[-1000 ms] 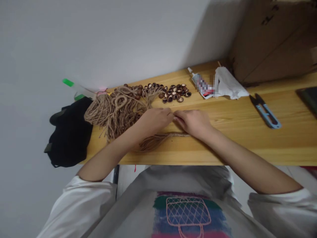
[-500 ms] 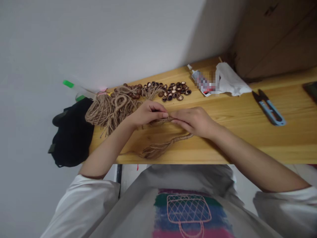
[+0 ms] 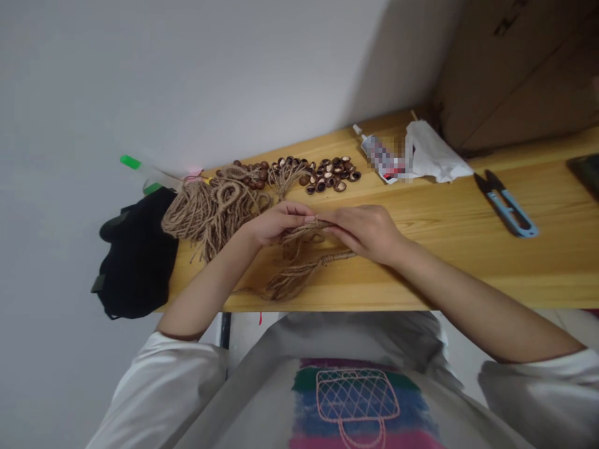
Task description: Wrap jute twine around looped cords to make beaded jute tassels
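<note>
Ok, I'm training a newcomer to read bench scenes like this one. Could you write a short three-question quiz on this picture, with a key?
1. Choose one: what do the left hand and right hand hold between them?
A) a glue tube
B) brown cord
C) a half shell

2. True or false: the snips lie apart from both hands, off to the right.

3. Fill in the colour: the cloth item beside the pile of cord is ____.

Key: 1: B, brown cord. 2: True. 3: Black.
</note>
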Demonstrator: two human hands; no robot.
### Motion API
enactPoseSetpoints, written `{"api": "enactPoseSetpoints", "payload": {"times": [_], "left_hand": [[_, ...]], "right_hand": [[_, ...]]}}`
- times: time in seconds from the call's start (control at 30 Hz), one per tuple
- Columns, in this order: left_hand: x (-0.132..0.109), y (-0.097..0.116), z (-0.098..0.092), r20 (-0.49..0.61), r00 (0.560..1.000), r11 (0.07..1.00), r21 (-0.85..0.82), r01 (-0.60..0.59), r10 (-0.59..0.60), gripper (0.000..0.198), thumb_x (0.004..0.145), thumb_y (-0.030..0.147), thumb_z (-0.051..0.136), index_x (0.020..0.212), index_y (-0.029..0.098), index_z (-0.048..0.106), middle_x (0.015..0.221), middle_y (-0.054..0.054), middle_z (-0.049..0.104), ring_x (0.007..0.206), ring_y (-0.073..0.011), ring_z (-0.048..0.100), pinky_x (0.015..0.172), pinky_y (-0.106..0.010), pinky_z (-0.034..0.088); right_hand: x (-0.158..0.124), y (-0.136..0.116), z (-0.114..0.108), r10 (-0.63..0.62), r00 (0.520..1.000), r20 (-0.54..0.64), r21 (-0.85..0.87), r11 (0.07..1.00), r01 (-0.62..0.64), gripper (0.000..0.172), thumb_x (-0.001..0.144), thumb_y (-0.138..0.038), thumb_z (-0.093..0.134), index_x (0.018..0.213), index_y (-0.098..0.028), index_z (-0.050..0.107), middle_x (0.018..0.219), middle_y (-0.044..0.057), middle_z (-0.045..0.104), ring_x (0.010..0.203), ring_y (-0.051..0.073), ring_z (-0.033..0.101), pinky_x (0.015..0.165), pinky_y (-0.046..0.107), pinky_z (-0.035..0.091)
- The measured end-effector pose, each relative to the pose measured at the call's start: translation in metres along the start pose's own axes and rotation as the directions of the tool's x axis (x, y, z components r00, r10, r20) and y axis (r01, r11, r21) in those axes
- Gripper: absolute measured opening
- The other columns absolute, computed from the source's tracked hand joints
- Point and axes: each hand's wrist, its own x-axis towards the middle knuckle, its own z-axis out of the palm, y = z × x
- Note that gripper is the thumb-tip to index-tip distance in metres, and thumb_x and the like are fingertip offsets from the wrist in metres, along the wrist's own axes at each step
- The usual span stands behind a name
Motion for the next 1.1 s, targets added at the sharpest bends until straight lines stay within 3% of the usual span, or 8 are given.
{"api": "enactPoseSetpoints", "payload": {"times": [0.1, 0.23, 0.5, 0.7, 0.87, 0.93, 1.03, 1.1], "left_hand": [[0.002, -0.001, 0.001, 0.031, 1.000, 0.999, -0.046, 0.009, -0.007, 0.033, 0.047, 0.039, 0.086, 0.066, 0.016, 0.072, 0.059, -0.002, 0.066, 0.047, -0.0067, 0.051, 0.043, -0.018, 0.035], [0.002, 0.000, 0.002, 0.075, 0.997, 0.999, -0.048, 0.009, -0.005, 0.032, 0.048, 0.039, 0.086, 0.065, 0.015, 0.072, 0.057, -0.001, 0.065, 0.044, -0.0061, 0.050, 0.041, -0.017, 0.035], [0.000, 0.008, 0.005, 0.023, 1.000, 0.999, 0.040, 0.007, -0.008, 0.027, 0.052, 0.034, 0.084, 0.064, 0.014, 0.071, 0.056, 0.000, 0.064, 0.045, -0.0058, 0.049, 0.044, -0.018, 0.036], [0.006, 0.006, -0.006, 0.035, 0.991, 0.951, 0.280, -0.130, 0.126, 0.023, 0.064, 0.036, 0.076, 0.073, 0.014, 0.072, 0.065, -0.001, 0.066, 0.054, -0.0071, 0.052, 0.050, -0.018, 0.039], [0.009, 0.001, -0.028, 0.095, 0.989, 0.832, 0.536, -0.144, 0.111, 0.019, 0.068, 0.031, 0.070, 0.067, 0.012, 0.069, 0.055, 0.002, 0.059, 0.050, -0.0080, 0.047, 0.048, -0.019, 0.037], [0.008, 0.001, -0.037, 0.132, 0.982, 0.765, 0.616, -0.188, 0.135, 0.016, 0.067, 0.028, 0.070, 0.065, 0.013, 0.067, 0.057, 0.001, 0.061, 0.053, -0.0102, 0.051, 0.051, -0.020, 0.040], [0.004, 0.003, -0.048, 0.149, 0.973, 0.669, 0.708, -0.229, 0.176, 0.014, 0.065, 0.026, 0.069, 0.061, 0.013, 0.065, 0.058, 0.001, 0.061, 0.056, -0.0114, 0.052, 0.052, -0.020, 0.041], [-0.001, 0.005, -0.052, 0.110, 0.975, 0.668, 0.713, -0.213, 0.194, 0.017, 0.066, 0.029, 0.068, 0.063, 0.013, 0.064, 0.057, 0.002, 0.059, 0.055, -0.0104, 0.051, 0.051, -0.020, 0.039]], "right_hand": [[0.000, 0.000, 0.000, 0.028, 0.999, -0.022, 0.036, 0.999, -0.027, 0.037, 0.094, -0.032, 0.042, 0.122, -0.019, 0.061, 0.105, 0.006, 0.072, 0.087, 0.017, 0.067, 0.074, 0.027, 0.049], [-0.002, 0.002, 0.002, -0.016, 0.998, -0.057, 0.060, 0.998, 0.020, 0.037, 0.094, -0.031, 0.041, 0.121, -0.019, 0.061, 0.103, 0.005, 0.073, 0.088, 0.016, 0.067, 0.075, 0.025, 0.049], [-0.001, 0.001, 0.000, -0.003, 0.997, -0.079, 0.117, 0.993, 0.012, 0.034, 0.093, -0.029, 0.042, 0.118, -0.020, 0.064, 0.103, 0.006, 0.073, 0.091, 0.017, 0.067, 0.077, 0.026, 0.050], [0.004, 0.001, 0.000, 0.179, 0.977, -0.116, 0.412, 0.904, -0.116, 0.028, 0.088, -0.032, 0.049, 0.106, -0.018, 0.066, 0.101, 0.006, 0.071, 0.084, 0.016, 0.066, 0.075, 0.028, 0.050], [0.007, 0.010, 0.005, 0.354, 0.931, -0.090, 0.663, 0.718, -0.209, 0.028, 0.083, -0.036, 0.055, 0.101, -0.016, 0.063, 0.064, -0.002, 0.058, 0.052, 0.010, 0.048, 0.051, 0.023, 0.039], [0.009, 0.014, 0.006, 0.410, 0.908, -0.083, 0.705, 0.668, -0.237, 0.028, 0.082, -0.038, 0.056, 0.100, -0.016, 0.062, 0.058, -0.005, 0.050, 0.048, 0.009, 0.042, 0.049, 0.022, 0.034], [0.011, 0.019, 0.006, 0.494, 0.864, -0.098, 0.709, 0.644, -0.288, 0.029, 0.080, -0.039, 0.057, 0.097, -0.016, 0.061, 0.059, -0.005, 0.050, 0.049, 0.009, 0.041, 0.049, 0.023, 0.034], [0.011, 0.022, 0.006, 0.534, 0.837, -0.117, 0.692, 0.648, -0.317, 0.030, 0.079, -0.039, 0.056, 0.096, -0.015, 0.061, 0.060, -0.004, 0.051, 0.051, 0.010, 0.042, 0.050, 0.024, 0.034]]}}
